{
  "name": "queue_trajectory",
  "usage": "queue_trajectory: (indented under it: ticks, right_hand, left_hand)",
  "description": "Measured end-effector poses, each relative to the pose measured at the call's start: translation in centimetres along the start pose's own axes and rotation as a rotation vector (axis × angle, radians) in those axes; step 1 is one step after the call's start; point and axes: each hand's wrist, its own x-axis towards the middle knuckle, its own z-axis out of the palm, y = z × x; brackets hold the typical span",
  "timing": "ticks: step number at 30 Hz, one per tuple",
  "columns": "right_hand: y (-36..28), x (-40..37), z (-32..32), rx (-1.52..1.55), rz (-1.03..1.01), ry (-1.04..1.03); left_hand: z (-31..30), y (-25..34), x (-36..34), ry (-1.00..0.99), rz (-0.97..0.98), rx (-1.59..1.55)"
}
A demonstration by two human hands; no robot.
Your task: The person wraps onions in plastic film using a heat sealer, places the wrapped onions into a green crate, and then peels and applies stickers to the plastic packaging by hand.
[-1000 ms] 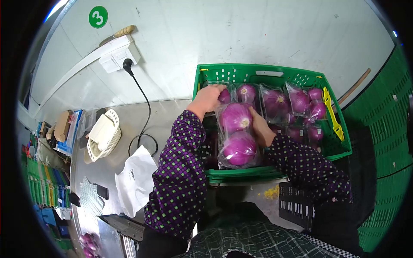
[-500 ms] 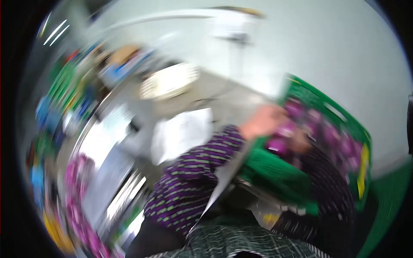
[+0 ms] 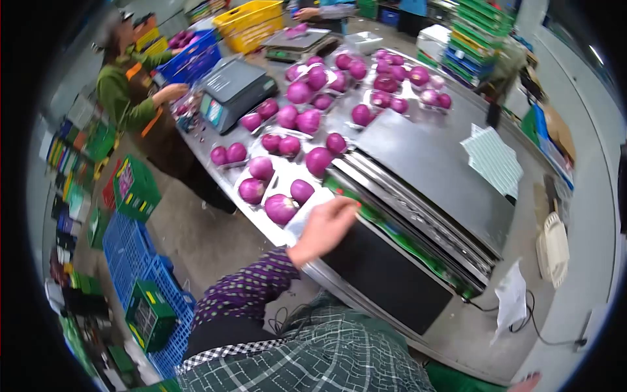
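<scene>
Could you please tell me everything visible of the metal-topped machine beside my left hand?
The machine has a flat grey metal top, layered metal rails, a green strip and a black panel on the wearer's side. It rests on the metal table beside packs of onions, with a pale ribbed sheet by its far edge. The left hand is at its near corner; contact is unclear.

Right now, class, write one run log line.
left hand: at machine corner, contact unclear | right hand: partly visible, lower right | onions: in trays beside machine
</scene>
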Motion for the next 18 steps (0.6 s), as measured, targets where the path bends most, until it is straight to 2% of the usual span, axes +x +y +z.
queue_trajectory:
  ticks: [1,2,3,5,6,7,8,10,12,16,18]
  right_hand:
    - [-3.2,4.2,12.3,0.306,0.274,-0.235]
    - [-17.4,1.6,17.8,0.476,0.361,-0.427]
    - [-25.5,0.0,22.5,0.528,0.251,-0.592]
    - [-39.4,-4.1,29.3,0.762,0.185,-0.893]
    - [-45.0,-6.1,31.2,0.773,0.059,-1.079]
    - [-49.6,-7.8,33.0,0.797,-0.045,-1.259]
    - [-53.4,-9.5,34.5,0.811,-0.147,-1.430]
    - [-59.0,-12.3,37.0,0.783,-0.238,-1.646]
    - [-62.7,-13.8,39.6,0.702,-0.220,-1.745]
    - [-65.4,-14.5,45.0,0.653,-0.404,-1.726]
    - [-66.2,-13.8,48.2,0.440,-0.566,-1.689]
  left_hand:
    - [-7.5,-2.5,0.9,0.164,-0.161,0.082]
    - [-10.8,-5.3,1.2,0.235,-0.178,0.127]
    - [-13.7,-8.5,1.6,0.362,-0.071,0.128]
    - [-17.2,-7.7,1.8,0.437,-0.248,0.165]
    - [-18.6,-7.3,2.1,0.499,-0.307,0.200]
    - [-20.4,-10.5,2.4,0.540,-0.258,0.289]
    - [-21.4,-10.5,2.5,0.544,-0.260,0.230]
    - [-23.0,-11.5,2.9,0.551,-0.216,0.405]
    - [-23.6,-12.5,3.1,0.572,-0.161,0.357]
    - [-24.1,-11.7,4.6,0.542,-0.202,0.291]
    - [-24.6,-12.0,6.3,0.484,-0.208,0.264]
